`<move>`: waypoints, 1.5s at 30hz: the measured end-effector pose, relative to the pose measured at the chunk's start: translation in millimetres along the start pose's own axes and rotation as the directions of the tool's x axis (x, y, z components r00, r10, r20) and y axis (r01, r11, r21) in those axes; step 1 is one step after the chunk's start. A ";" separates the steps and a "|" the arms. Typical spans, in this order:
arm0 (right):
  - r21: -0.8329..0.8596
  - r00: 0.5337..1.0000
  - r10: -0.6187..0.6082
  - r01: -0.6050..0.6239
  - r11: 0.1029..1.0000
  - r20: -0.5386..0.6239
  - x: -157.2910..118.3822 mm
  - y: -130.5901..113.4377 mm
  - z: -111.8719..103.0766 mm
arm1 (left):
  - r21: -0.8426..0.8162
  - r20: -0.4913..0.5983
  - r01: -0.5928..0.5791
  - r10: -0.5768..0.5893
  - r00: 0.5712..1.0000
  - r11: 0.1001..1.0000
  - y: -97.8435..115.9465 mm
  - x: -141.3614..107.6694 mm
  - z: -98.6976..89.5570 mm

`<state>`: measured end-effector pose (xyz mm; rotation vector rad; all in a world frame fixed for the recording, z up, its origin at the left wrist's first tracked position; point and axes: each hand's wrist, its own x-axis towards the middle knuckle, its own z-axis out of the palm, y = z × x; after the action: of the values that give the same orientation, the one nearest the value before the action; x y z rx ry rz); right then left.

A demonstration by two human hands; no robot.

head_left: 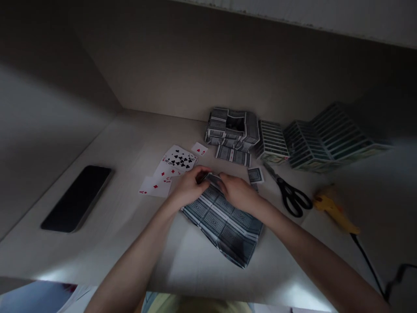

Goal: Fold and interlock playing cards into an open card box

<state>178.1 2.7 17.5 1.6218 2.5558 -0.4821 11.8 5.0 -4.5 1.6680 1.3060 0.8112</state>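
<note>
A panel of joined playing cards point(224, 219), patterned backs up, lies slanted on the white surface in front of me. My left hand point(192, 186) pinches its far left edge, thumb and forefinger bent around it. Close beside it, my right hand point(236, 189) grips the same far edge with curled fingers. A small dark piece shows between the fingertips; its shape is partly hidden. Loose face-up cards point(179, 158), clubs and diamonds, lie just beyond my left hand. Past my right hand is a single face-down card point(256, 175).
A box built of cards point(233, 128) stands at the back, with a joined card strip point(233, 155) before it. Card stacks point(273, 141) stand further right. Black scissors point(291, 195) and a yellow glue gun point(337, 213) with a cord lie right; a phone point(78, 198) lies left.
</note>
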 end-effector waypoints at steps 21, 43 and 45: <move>0.767 0.940 0.291 -0.052 0.640 -0.179 -42.5 52.3 9.7 | -0.127 -0.107 0.141 -0.155 0.982 0.982 -4.4 6.7 -7.2; 0.964 0.790 0.563 0.125 0.236 -0.241 -47.0 38.4 41.8 | -0.400 -0.055 0.145 -0.182 0.982 0.905 -3.2 6.1 -8.5; 0.959 0.812 0.536 0.095 0.268 -0.230 -48.5 34.9 40.8 | -0.307 -0.052 0.116 -0.138 0.989 0.945 -4.1 6.7 -7.7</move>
<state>226.3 -38.2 -17.7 2.7643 2.2002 -2.1745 5.1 13.6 -5.0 1.3096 1.2533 0.9497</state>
